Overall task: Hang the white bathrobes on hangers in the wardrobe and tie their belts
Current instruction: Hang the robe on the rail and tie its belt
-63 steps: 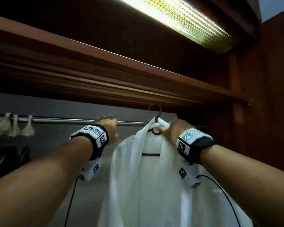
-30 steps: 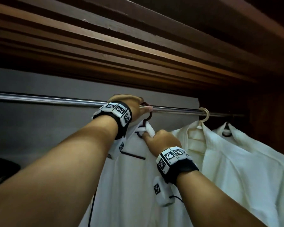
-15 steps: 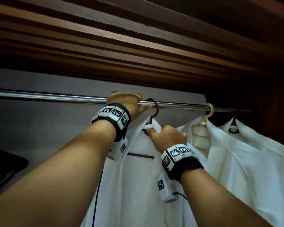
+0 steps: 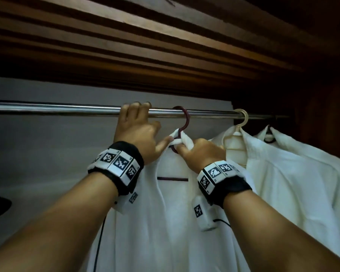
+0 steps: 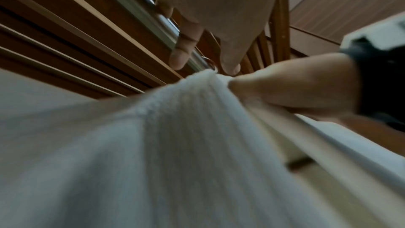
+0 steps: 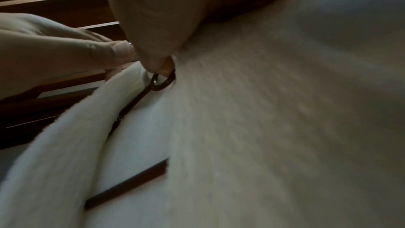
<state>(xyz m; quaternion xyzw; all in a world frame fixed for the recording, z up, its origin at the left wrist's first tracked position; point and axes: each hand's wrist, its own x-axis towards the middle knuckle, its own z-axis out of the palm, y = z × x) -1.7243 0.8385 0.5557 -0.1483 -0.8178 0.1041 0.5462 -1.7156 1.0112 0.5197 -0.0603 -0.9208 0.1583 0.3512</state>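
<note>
The white bathrobe (image 4: 161,222) is draped on a dark red hanger (image 4: 185,122), whose hook is seen over the rail (image 4: 67,110) w/ the robe hanging straight down below it; long axis vertical. The collar (image 4: 182,139) is bunched at the hanger neck, directly under the rail. The right hand (image 4: 199,152) is curled onto that collar fabric at the neck, just below the rail, touching the hanger. The left hand (image 4: 135,130) is hooked over the rail w/ fingers (image 4: 137,107) wrapped on top, just beside the hook on its left; its thumb is stretched toward the collar, approx. touching it. Both hands are close together, nearly meeting at the neck. In the right wrist view the hanger's dark crossbar (image 6: 127,183) is seen inside the open front, fabric blurred.

The right hand is judged nearer to the robe; the belt, not visible here, would lie well below both hands, down along the robe's length, so a downward reach is called for next.

Further right along the rail, 2 other white robes are hung: 1 on a cream hanger (image 4: 241,118), 1 beyond it (image 4: 302,183).
</note>
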